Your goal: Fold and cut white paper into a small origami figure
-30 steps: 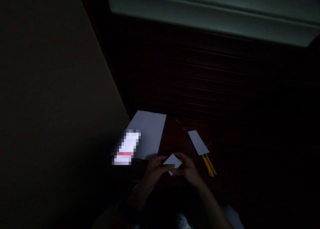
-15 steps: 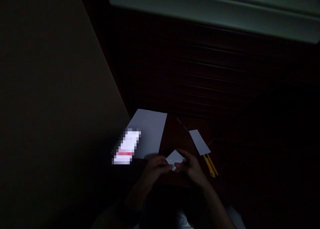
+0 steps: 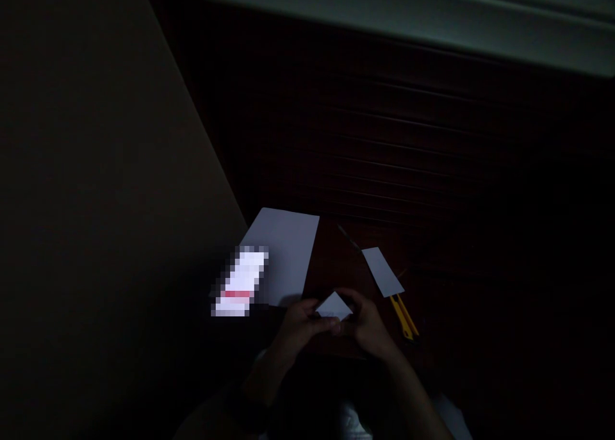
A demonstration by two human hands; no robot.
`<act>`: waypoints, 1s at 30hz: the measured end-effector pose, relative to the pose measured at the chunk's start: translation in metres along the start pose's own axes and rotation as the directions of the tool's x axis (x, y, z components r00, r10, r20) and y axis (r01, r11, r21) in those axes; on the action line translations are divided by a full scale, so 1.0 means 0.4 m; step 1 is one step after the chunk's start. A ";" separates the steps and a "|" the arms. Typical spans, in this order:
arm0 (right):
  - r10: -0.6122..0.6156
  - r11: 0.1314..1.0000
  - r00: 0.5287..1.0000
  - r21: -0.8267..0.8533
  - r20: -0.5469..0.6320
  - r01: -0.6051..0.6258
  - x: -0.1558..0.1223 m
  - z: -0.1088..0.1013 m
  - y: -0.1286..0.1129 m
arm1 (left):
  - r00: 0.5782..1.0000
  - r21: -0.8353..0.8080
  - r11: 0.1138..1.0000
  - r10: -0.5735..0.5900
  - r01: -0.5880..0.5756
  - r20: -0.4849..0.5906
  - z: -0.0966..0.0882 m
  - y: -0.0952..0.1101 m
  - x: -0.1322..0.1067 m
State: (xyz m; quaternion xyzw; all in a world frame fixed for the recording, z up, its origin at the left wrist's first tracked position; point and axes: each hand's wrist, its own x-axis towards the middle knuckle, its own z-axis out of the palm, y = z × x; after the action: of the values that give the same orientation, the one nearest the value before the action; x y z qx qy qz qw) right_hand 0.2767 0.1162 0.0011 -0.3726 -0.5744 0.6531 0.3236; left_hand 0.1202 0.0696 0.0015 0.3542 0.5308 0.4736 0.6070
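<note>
A small folded white paper point(image 3: 334, 304) is held between both hands, its pointed corner facing away from me. My left hand point(image 3: 302, 326) pinches its left side, with the thumb along the near edge. On the right side, my right hand point(image 3: 366, 325) grips it with the index finger behind and the thumb in front. The two thumbs meet at the paper's near corner and hide part of it. The scene is dark, so finer folds are hard to make out.
A large white sheet point(image 3: 293, 251) lies at the left of the dark table, with a bright, pixelated screen point(image 3: 243, 280) over its near left part. At the right, a white paper strip point(image 3: 383, 271) overlaps a yellow utility knife point(image 3: 404, 318). A thin dark stick-like object point(image 3: 348, 237) lies beyond.
The near flap looks flatter, and the thumbs have come together at the paper's near corner. The whole view has shifted slightly.
</note>
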 end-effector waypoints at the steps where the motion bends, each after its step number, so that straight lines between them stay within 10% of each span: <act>1: 0.005 1.000 1.000 0.005 0.012 -0.005 0.000 0.001 -0.001 | 1.000 -0.002 1.000 0.019 -0.019 0.012 0.001 -0.002 0.001; 30: 0.119 0.977 0.991 0.174 0.056 -0.127 0.000 0.002 0.009 | 0.992 -0.015 0.996 -0.093 0.092 -0.087 -0.006 -0.022 -0.004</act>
State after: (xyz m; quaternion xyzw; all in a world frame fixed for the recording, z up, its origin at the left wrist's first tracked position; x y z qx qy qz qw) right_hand 0.2759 0.1152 -0.0022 -0.3621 -0.4970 0.7287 0.3013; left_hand 0.1195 0.0652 -0.0065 0.3047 0.5702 0.4630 0.6064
